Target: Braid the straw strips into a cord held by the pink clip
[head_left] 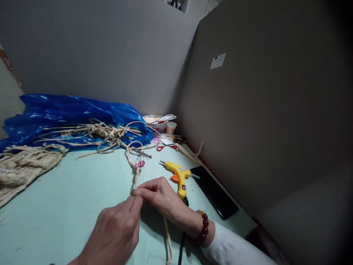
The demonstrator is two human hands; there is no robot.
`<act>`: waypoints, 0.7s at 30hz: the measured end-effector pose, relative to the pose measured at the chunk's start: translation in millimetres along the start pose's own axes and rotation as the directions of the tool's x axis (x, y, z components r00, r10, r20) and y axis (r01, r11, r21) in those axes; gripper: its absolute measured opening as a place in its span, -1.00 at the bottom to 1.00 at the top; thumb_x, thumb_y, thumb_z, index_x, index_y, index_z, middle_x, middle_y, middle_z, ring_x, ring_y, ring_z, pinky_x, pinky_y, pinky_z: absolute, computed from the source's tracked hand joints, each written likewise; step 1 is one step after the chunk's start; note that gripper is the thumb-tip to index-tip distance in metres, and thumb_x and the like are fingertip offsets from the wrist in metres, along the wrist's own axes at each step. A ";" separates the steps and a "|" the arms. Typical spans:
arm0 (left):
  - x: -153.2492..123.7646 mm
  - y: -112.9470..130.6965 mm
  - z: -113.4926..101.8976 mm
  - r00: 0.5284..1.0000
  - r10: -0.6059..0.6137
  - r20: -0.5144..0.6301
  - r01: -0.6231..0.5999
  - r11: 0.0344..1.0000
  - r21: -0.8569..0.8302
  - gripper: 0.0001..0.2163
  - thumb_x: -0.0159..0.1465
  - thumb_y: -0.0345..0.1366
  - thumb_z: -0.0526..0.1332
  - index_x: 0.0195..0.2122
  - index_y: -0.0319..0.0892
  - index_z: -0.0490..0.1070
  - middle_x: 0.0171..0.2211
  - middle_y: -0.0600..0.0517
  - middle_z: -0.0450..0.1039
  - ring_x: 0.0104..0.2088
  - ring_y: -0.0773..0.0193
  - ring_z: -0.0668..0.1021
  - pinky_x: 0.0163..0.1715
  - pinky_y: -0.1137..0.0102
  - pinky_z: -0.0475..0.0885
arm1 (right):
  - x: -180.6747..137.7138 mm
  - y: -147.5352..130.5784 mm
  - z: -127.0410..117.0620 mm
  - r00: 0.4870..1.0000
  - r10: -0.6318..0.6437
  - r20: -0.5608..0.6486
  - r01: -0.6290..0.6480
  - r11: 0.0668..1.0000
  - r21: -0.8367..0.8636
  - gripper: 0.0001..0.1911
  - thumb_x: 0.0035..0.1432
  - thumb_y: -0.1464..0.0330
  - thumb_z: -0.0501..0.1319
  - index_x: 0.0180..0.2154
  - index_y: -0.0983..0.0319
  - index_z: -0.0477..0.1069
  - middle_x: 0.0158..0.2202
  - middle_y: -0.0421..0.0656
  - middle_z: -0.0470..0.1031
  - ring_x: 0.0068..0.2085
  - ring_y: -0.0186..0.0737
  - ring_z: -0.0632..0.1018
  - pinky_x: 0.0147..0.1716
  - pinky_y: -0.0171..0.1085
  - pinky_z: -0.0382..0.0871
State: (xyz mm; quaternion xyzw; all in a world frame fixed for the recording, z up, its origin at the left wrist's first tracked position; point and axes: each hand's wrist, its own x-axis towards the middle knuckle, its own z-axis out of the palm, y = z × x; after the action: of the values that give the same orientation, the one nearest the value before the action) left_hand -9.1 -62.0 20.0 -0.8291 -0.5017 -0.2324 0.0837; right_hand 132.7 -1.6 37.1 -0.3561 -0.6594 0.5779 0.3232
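Note:
A pale braided cord of plant fibre (136, 178) runs down the table from a pink binder clip (139, 164). At its lower end my left hand (117, 224) pinches it from the left. My right hand (161, 197), wearing a dark red bead bracelet (204, 230), pinches the same spot from the right, with fingertips touching the left ones. Below my right hand hangs a loose flat fibre strand (167, 235). The exact hold on each strand is hidden behind the fingers.
Right of my hands lies a yellow glue gun (180, 176), with a black tablet-like slab (216, 191) beyond it. A blue plastic bag (71, 110) with tangled fibres (107, 132) lies behind. Woven work (24, 169) sits left; red-handled scissors (161, 148), a basket (151, 118) and a cup (171, 127) stand farther back.

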 end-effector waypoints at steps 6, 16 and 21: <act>4.0 -4.9 -9.5 0.988 -0.148 0.037 0.153 0.957 -0.245 -0.71 0.34 -0.20 -0.01 -0.43 -0.08 0.44 -0.49 0.05 0.50 -0.46 0.19 0.55 -0.43 0.34 0.33 | 2.9 6.8 -1.3 0.999 0.038 -0.018 -0.038 0.999 0.014 -0.79 0.09 0.37 0.21 -0.51 0.37 0.45 -0.59 -0.25 0.29 -0.54 -0.43 0.20 -0.55 -0.38 0.03; 29.2 -39.5 -2.5 0.787 -0.209 0.581 0.613 0.161 -0.773 -0.71 0.25 -0.02 0.11 -0.34 -0.17 0.32 -0.62 0.17 0.30 -0.63 0.41 0.28 -0.60 0.47 0.14 | -0.7 -2.5 -7.1 0.994 -0.022 0.112 0.028 0.998 -0.052 -0.75 0.21 0.37 0.14 -0.49 0.34 0.41 -0.62 -0.29 0.20 -0.56 -0.45 0.16 -0.55 -0.39 -0.01; 25.9 -40.3 -3.1 0.751 -0.118 0.650 0.659 0.068 -0.749 -0.69 0.20 -0.01 0.19 -0.32 -0.18 0.29 -0.56 0.17 0.32 -0.66 0.53 0.05 -0.66 0.51 -0.13 | -1.9 -4.4 -6.7 0.989 -0.114 0.095 0.138 0.942 -0.307 -0.79 0.25 0.40 0.10 -0.40 0.31 0.42 -0.53 -0.26 0.33 -0.48 -0.41 0.27 -0.47 -0.42 0.11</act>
State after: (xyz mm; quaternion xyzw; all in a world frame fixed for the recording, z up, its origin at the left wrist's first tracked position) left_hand -35.1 -23.2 31.0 -0.5414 -0.4543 -0.3182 -0.6319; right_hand 139.0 0.0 42.3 -0.3378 -0.7758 0.4573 0.2737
